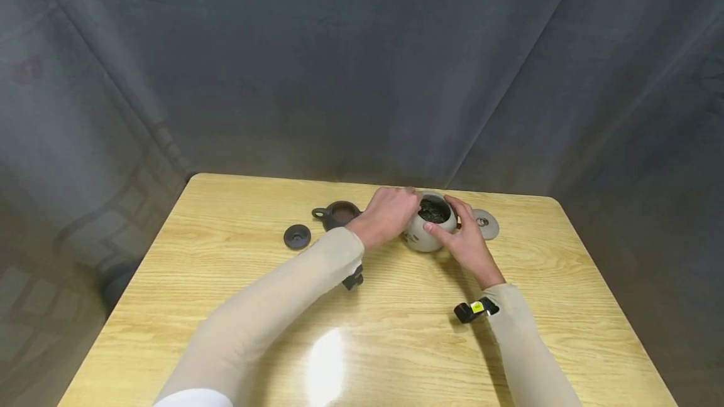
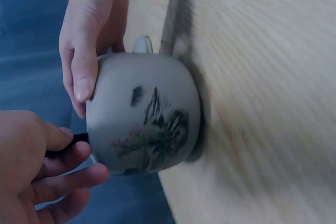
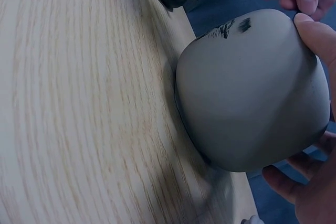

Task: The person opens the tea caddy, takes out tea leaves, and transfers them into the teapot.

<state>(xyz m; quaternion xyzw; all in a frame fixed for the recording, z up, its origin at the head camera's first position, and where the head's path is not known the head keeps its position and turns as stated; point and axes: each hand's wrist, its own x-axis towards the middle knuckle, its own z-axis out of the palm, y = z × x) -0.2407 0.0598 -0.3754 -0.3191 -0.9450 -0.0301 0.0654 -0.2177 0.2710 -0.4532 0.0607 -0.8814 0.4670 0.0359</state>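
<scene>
One round, grey jar [image 1: 423, 239] near the table's [image 1: 396, 338] far edge, right of its midpoint; dark, leafy matter [image 1: 434, 211] inside, seen only from the head; right hand [image 1: 467, 242] grips rim and side; left hand [image 1: 390, 213] pinches a thin black piece [image 2: 80, 138] at the mouth, clear only in left wrist view; painted landscape [image 2: 157, 129] fullest there, on smooth wall; leftward, open-topped dark teapot [image 1: 333, 223], disc-shaped dark lid [image 1: 296, 237]; pale lid [image 1: 489, 225] right of jar.

grey curtain [image 1: 362, 68] behind | light wood table [image 1: 413, 338] | glare [image 1: 326, 366] foreground
</scene>
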